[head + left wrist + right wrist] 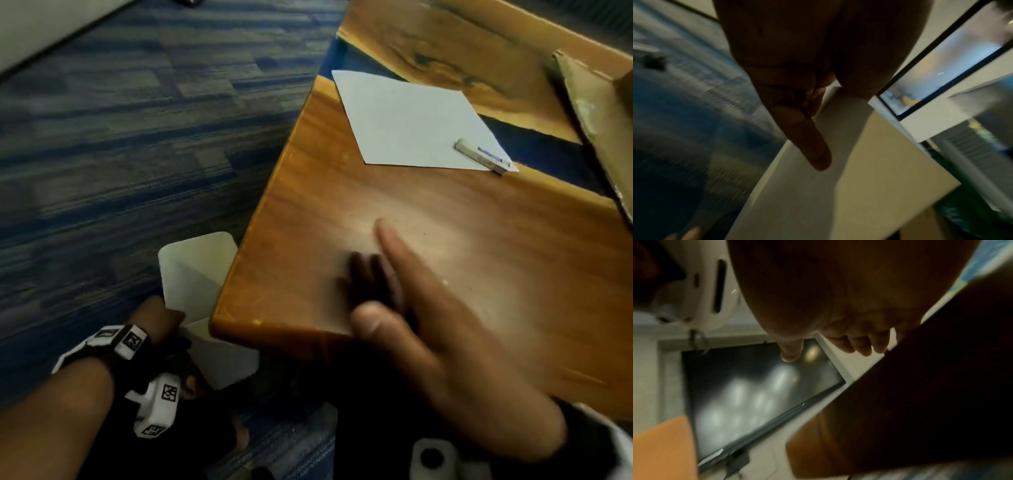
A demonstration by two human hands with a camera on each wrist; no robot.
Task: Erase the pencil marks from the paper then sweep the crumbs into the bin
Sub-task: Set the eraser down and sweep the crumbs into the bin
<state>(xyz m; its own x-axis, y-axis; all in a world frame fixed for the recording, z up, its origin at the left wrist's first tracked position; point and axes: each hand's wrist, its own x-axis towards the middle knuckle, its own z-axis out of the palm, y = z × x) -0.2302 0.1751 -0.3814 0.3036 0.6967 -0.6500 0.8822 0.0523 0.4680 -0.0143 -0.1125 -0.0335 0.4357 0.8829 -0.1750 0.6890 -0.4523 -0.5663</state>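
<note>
A white sheet of paper (411,120) lies on the wooden table (496,233), with a grey-white eraser (481,156) on its near right corner. My right hand (387,284) is blurred and lies flat with straight fingers on the table near its front left corner. A pale crumb (445,282) sits just right of those fingers. My left hand (161,318) grips the rim of a white bin (195,270) held below that corner. In the left wrist view a finger (812,146) lies along the bin's wall (818,203). The right wrist view shows straight fingers (861,345).
A cardboard box (596,113) stands at the table's right edge. Blue patterned carpet (120,137) covers the floor to the left. A dark screen (756,394) shows in the right wrist view.
</note>
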